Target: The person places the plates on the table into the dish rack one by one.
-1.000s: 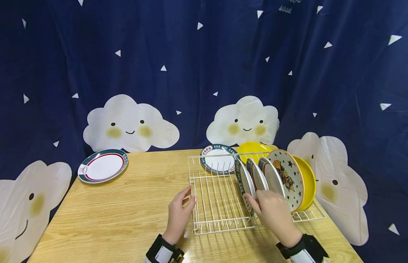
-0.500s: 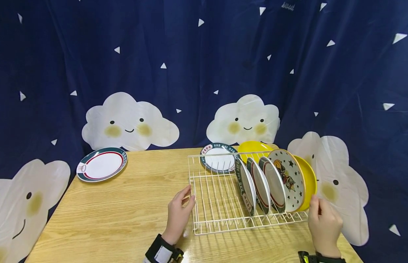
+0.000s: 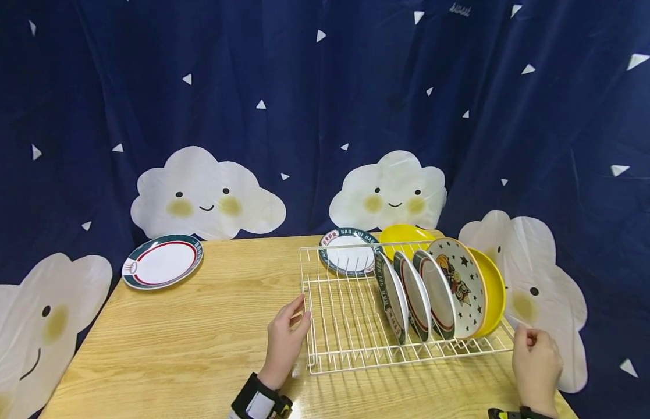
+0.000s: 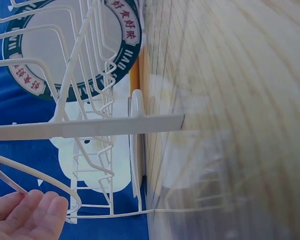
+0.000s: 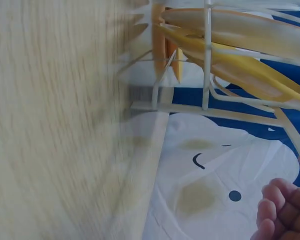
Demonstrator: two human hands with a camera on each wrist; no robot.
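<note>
The rack (image 3: 351, 351) stands on the right part of the table (image 3: 199, 337) in front of you, and your left hand (image 3: 284, 340) grips its left end, thumb and fingers pinching the wire. Your right hand (image 3: 536, 364) is just beside the rack's front right corner, fingers loosely curled, the hand itself bare. Toward the rack's right end, from left to right, three leaning green-rimmed plates (image 3: 415, 294), a starred plate (image 3: 463, 291) and a yellow plate (image 3: 493, 294) stand on edge. Behind the rack you see a round plate (image 3: 350, 255) and a yellow dish (image 3: 405, 234); an oval plate (image 3: 164, 262) lies flat at the far left. A blue curtain (image 3: 304, 70) with smiling clouds (image 3: 206, 198) hangs beyond.
</note>
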